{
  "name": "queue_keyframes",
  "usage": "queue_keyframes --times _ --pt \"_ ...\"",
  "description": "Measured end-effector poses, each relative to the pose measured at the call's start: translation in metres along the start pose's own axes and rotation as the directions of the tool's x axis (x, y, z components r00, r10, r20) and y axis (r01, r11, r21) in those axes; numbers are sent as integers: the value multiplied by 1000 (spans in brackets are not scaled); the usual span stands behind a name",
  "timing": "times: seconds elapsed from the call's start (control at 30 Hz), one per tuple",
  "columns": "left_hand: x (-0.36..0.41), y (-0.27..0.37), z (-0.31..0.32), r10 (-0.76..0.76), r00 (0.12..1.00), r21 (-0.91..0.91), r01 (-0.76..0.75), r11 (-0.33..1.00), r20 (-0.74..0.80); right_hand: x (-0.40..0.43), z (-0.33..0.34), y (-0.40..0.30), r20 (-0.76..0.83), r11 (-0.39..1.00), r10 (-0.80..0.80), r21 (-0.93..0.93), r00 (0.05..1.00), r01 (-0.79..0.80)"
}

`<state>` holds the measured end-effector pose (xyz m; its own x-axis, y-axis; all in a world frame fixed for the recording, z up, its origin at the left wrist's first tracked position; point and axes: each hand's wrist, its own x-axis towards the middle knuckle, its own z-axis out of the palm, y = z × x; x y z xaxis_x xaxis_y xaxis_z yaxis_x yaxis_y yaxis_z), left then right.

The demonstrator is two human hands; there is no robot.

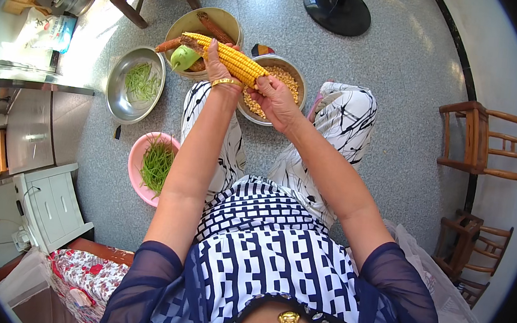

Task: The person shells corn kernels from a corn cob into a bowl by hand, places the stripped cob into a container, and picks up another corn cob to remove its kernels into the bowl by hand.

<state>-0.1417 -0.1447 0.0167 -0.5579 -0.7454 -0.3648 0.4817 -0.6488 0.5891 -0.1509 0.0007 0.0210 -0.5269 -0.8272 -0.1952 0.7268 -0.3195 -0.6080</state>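
My left hand (220, 66) grips an ear of yellow corn (242, 66) around its middle, the ear tilted between my knees. At its lower right end, the fingers of my right hand (276, 100) press on the kernels. Below my right hand stands a metal basin (304, 84) with loose corn kernels (285, 76) in it. A pale bucket (179, 19) behind my left hand contains reddish cobs (215, 27) and a light green round thing (184, 58), perhaps a gourd, partly hidden by the corn and my hand.
To the left, a steel bowl (114, 96) contains pale green shreds (142, 82). A pink basin (133, 178) with green beans (158, 163) sits near my left leg. A black round stand base (336, 10) rests on the floor ahead. Wooden chairs (477, 140) line the right wall.
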Motion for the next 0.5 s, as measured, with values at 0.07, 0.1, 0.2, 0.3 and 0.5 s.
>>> queue_keyframes --times 0.07,0.1,0.2,0.3,0.5 --pt "-1 -1 1 2 1000 5 -2 1000 0 -1 1 -2 20 999 -13 -40 1000 13" --pt "0 -1 0 8 1000 9 -8 1000 1 -1 0 -2 20 999 -13 -40 1000 14" --pt "2 -1 0 6 1000 -59 -6 998 -6 -1 -1 -1 39 998 -23 -61 999 26" --pt "2 0 -2 -5 1000 -52 6 999 25 -1 -3 -1 57 995 -23 -92 998 28" --pt "-2 0 2 55 998 -38 -54 998 16 -1 -5 -2 77 998 41 40 996 -44"
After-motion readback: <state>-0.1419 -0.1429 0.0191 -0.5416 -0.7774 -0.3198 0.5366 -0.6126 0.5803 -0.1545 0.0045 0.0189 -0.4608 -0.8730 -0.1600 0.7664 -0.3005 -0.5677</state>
